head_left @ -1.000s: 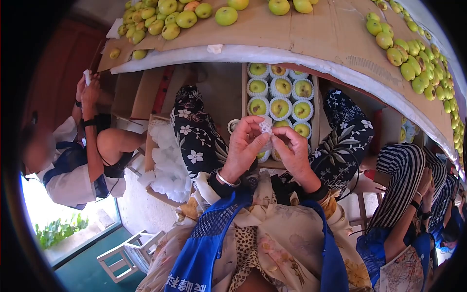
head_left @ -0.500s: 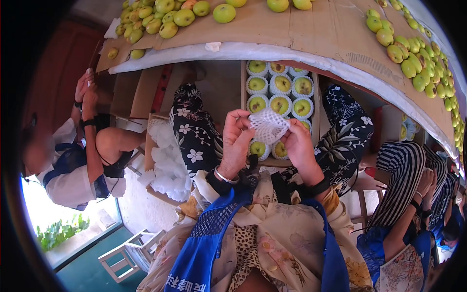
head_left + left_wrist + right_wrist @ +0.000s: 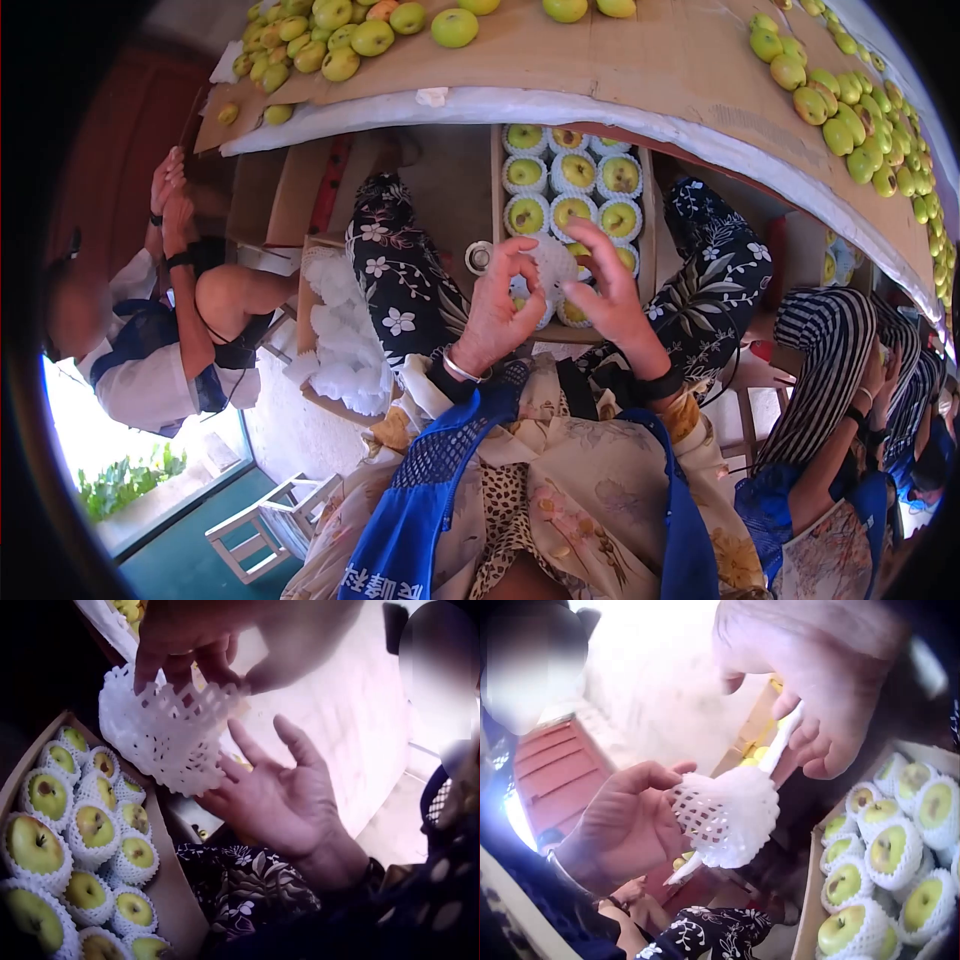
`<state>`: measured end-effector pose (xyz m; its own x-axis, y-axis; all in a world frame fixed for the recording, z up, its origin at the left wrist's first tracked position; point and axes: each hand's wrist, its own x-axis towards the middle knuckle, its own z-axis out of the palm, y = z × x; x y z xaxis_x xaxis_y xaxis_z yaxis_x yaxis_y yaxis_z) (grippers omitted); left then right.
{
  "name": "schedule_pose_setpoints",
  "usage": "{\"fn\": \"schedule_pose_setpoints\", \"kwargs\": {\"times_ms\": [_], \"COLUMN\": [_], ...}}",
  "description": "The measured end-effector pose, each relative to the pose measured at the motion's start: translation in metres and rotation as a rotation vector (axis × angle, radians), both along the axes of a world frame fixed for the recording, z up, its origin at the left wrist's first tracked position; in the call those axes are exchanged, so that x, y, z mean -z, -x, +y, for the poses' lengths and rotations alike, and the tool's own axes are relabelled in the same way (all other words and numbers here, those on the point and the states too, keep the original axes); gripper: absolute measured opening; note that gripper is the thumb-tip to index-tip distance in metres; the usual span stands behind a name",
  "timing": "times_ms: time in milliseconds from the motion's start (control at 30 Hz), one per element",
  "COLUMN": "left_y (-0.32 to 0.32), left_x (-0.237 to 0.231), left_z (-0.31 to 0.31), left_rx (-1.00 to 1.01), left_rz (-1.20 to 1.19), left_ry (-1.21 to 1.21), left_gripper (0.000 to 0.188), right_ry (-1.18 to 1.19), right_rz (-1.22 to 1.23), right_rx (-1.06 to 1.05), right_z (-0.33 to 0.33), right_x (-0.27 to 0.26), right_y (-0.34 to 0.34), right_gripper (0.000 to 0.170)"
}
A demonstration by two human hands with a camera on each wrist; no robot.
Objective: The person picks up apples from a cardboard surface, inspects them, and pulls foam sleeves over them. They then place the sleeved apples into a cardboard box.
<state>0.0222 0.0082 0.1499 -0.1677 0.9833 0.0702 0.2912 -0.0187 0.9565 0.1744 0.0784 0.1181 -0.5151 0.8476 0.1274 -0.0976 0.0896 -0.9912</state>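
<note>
A: Here's the left hand [image 3: 497,318], thumb and fingers pinching the white foam net [image 3: 552,262] by its rim!

B: And the right hand [image 3: 622,312]?

A: Fingers spread and parted, gripping nothing, right beside the net. Whether a fingertip brushes it, I can't tell.

B: Where's that net now?

A: Up in the air, over the near edge of the carton [image 3: 648,215], where netted apples [image 3: 573,172] sit in rows, faces up.

B: And the worktop [image 3: 660,60]?

A: Beyond the hands, loose apples [image 3: 372,38] heaped toward its left end, more fruit [image 3: 850,125] down its right side.

B: Plus spare nets [image 3: 345,345] piled left of the carton, past the floral trouser leg [image 3: 400,255]!
</note>
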Motion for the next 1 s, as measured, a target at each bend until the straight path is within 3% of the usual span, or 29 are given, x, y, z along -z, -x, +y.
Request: {"fn": "schedule_pose_setpoints", "kwargs": {"times_ms": [67, 133, 267, 333, 367, 467, 500, 533, 567, 633, 700, 767, 833, 933, 1000], "left_y": [-0.004, -0.004, -0.001, -0.001, 0.000, 0.000, -0.001, -0.003, -0.004, -0.004, 0.002, 0.007, 0.011, 0.004, 0.002], "left_x": [-0.004, -0.004, -0.007, -0.001, 0.002, 0.006, 0.007, 0.007, 0.009, 0.014, 0.008, 0.007, 0.008, 0.011, 0.016], "left_z": [0.001, 0.000, -0.003, -0.005, -0.004, 0.000, 0.000, -0.001, -0.001, 0.001, 0.001, 0.003, 0.006, 0.003, 0.002], "left_rx": [0.029, 0.023, 0.071, 0.103, 0.102, 0.069, 0.038, 0.007, 0.009, -0.105, -0.116, -0.122, -0.175, -0.071, -0.144], "left_rz": [0.037, 0.105, 0.177, 0.223, 0.225, 0.383, 0.300, 0.216, 0.216, -0.252, -0.370, -0.495, -0.743, -0.680, -0.704], "left_ry": [-0.043, -0.146, -0.206, -0.285, -0.286, -0.228, -0.070, 0.091, 0.091, 0.090, 0.141, 0.198, 0.275, 0.227, 0.200], "left_gripper": [0.050, 0.049, 0.046, 0.043, 0.043, 0.043, 0.042, 0.041, 0.041, 0.040, 0.039, 0.038, 0.031, 0.021, 0.015], "right_ry": [-0.119, 0.165, 0.217, 0.920, 1.053, 1.119, 1.118, 0.957, 0.794, 0.695, 0.598, 0.193, 0.114, 0.007, 0.028], "right_rz": [-0.143, -0.199, -0.173, 0.406, 0.564, 0.690, 0.689, 0.715, 0.739, 0.629, 0.516, 0.230, 0.209, 0.160, 0.034], "right_rx": [0.006, -0.057, 0.007, 0.100, 0.051, 0.118, 0.123, 0.080, 0.034, 0.012, -0.021, -0.083, -0.134, -0.209, -0.256], "right_z": [-0.001, -0.004, -0.001, 0.007, 0.010, 0.013, 0.013, 0.013, 0.013, 0.011, 0.009, 0.005, 0.001, 0.001, 0.000], "right_x": [0.001, 0.018, 0.038, 0.035, 0.035, 0.013, 0.015, 0.019, 0.022, 0.030, 0.030, 0.024, 0.023, 0.017, 0.015], "right_y": [0.002, 0.003, -0.003, -0.003, -0.009, -0.011, -0.012, -0.013, -0.013, -0.017, -0.019, -0.020, -0.020, -0.017, -0.018], "right_gripper": [0.040, 0.034, 0.031, 0.029, 0.025, 0.023, 0.023, 0.025, 0.026, 0.021, 0.017, 0.014, 0.013, 0.013, 0.014]}}
